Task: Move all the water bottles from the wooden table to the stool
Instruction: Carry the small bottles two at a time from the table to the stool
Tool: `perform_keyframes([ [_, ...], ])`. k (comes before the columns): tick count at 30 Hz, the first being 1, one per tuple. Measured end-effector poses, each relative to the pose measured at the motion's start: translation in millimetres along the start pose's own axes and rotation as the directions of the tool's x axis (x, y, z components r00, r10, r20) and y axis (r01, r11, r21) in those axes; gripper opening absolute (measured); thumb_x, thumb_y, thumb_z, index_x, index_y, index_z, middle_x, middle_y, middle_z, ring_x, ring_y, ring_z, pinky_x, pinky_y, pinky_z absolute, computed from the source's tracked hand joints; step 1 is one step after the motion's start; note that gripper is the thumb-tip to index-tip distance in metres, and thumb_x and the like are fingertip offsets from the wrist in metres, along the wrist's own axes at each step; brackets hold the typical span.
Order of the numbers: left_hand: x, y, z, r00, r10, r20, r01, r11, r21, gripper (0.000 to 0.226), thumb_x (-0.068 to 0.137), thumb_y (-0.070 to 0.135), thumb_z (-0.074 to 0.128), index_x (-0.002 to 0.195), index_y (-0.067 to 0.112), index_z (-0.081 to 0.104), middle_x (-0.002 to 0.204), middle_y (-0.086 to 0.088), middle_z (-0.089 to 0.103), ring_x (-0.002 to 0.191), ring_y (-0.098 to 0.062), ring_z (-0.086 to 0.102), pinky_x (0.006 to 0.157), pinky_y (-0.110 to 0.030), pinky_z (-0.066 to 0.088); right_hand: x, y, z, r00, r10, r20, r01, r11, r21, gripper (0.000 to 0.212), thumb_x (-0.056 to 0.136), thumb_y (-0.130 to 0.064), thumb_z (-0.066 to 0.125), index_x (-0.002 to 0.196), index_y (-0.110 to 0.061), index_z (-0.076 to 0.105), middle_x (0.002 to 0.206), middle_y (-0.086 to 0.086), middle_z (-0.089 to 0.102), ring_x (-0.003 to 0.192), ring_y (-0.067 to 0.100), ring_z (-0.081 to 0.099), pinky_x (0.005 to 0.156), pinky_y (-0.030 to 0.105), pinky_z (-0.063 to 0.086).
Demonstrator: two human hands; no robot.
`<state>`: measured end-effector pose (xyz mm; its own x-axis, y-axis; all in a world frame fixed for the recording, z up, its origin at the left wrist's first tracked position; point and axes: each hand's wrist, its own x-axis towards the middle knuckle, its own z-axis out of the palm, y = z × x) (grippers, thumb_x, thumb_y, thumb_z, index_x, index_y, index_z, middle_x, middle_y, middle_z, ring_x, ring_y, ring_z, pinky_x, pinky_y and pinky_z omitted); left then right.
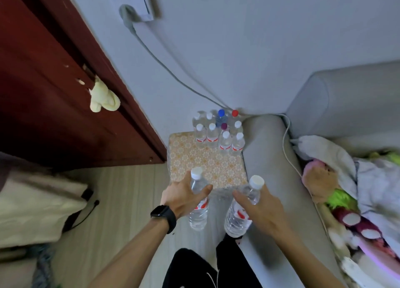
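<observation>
My left hand (pixel 184 198) grips a clear water bottle (pixel 198 212) with a white cap and red label, held upright just short of the stool's near edge. My right hand (pixel 259 207) grips a second such bottle (pixel 238 217), tilted slightly right. The stool (pixel 194 160) has an orange flower-patterned top. Several bottles (pixel 218 132) stand packed at its far right corner, most white-capped, one blue, one red, one purple. The wooden table is out of view.
A grey sofa arm (pixel 266 140) runs along the stool's right side, with plush toys and cloth (pixel 346 179) on the seat. A dark red door (pixel 54 82) stands left. A grey cable (pixel 173 75) hangs down the wall from a socket. Pale wooden floor lies below.
</observation>
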<state>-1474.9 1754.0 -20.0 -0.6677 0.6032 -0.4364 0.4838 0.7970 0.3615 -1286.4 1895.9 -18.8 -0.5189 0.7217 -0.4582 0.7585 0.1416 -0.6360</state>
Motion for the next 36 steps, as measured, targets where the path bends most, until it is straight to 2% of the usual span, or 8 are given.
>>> perform_keyframes([
  [5,44,6,11,0.995,-0.07,0.066,0.074,0.995,-0.069,0.068,0.084,0.081,0.036,0.136,0.038,0.034,0.089,0.001,0.066,0.077,-0.024,0.061,0.073,-0.036,0.054,56,-8,-2,0.984,-0.029,0.175,0.056,0.986,-0.155,0.063,0.074,-0.084,0.048,0.112,-0.034,0.039,0.093,-0.004,0.061,0.087,0.025,0.062,0.074,0.034,0.046],
  [10,90,4,35,0.983,-0.078,0.168,0.119,0.96,-0.252,0.063,0.087,0.07,0.051,0.135,0.032,0.038,0.11,0.0,0.069,0.095,-0.025,0.065,0.081,-0.037,0.053,112,2,22,0.975,-0.071,0.209,0.096,0.989,-0.113,0.041,0.082,-0.067,0.06,0.105,-0.037,0.046,0.099,-0.011,0.061,0.091,0.017,0.06,0.08,0.035,0.048],
  [12,108,2,44,0.977,-0.068,0.201,0.142,0.914,-0.38,0.053,0.086,0.067,0.058,0.127,0.037,0.04,0.107,0.005,0.067,0.094,-0.021,0.063,0.085,-0.041,0.054,133,2,36,0.978,-0.044,0.204,0.067,0.992,-0.106,0.038,0.082,-0.065,0.061,0.104,-0.037,0.048,0.101,-0.012,0.061,0.094,0.016,0.06,0.081,0.034,0.048],
  [15,146,-7,53,0.975,-0.065,0.21,0.159,0.867,-0.472,0.048,0.084,0.062,0.065,0.121,0.042,0.043,0.107,0.007,0.064,0.096,-0.021,0.061,0.084,-0.043,0.054,170,-3,59,0.985,-0.026,0.172,0.056,0.983,-0.172,0.043,0.08,-0.067,0.058,0.107,-0.035,0.05,0.107,-0.011,0.061,0.099,0.016,0.06,0.083,0.036,0.049],
  [19,184,-24,67,0.958,-0.085,0.275,0.221,0.83,-0.513,0.061,0.08,0.052,0.075,0.133,0.038,0.047,0.114,0.008,0.063,0.104,-0.021,0.06,0.087,-0.04,0.054,203,0,84,0.982,0.021,0.187,0.019,0.977,-0.212,0.04,0.079,-0.065,0.063,0.103,-0.034,0.054,0.108,-0.011,0.062,0.102,0.017,0.06,0.075,0.032,0.043],
  [24,230,-42,86,0.947,-0.08,0.311,0.232,0.839,-0.493,0.068,0.078,0.044,0.08,0.137,0.032,0.048,0.127,0.004,0.062,0.113,-0.024,0.058,0.088,-0.034,0.048,239,1,119,0.984,0.089,0.153,-0.065,0.986,-0.155,0.067,0.08,-0.054,0.074,0.137,-0.026,0.051,0.135,-0.004,0.06,0.124,0.023,0.056,0.095,0.031,0.042],
  [28,250,-51,106,0.943,-0.096,0.319,0.248,0.84,-0.483,0.067,0.08,0.04,0.08,0.137,0.028,0.048,0.128,0.003,0.062,0.114,-0.023,0.058,0.081,-0.029,0.042,262,8,143,0.976,0.117,0.186,-0.099,0.99,-0.105,0.068,0.077,-0.056,0.075,0.135,-0.029,0.05,0.131,-0.005,0.063,0.121,0.022,0.058,0.096,0.035,0.047],
  [36,261,-70,116,0.937,-0.117,0.33,0.276,0.827,-0.49,0.069,0.081,0.051,0.074,0.141,0.041,0.041,0.129,0.011,0.061,0.111,-0.018,0.061,0.088,-0.037,0.053,279,25,165,0.971,0.076,0.228,-0.04,0.987,-0.158,0.079,0.081,-0.058,0.071,0.145,-0.023,0.042,0.144,0.0,0.051,0.132,0.021,0.05,0.104,0.038,0.044],
])
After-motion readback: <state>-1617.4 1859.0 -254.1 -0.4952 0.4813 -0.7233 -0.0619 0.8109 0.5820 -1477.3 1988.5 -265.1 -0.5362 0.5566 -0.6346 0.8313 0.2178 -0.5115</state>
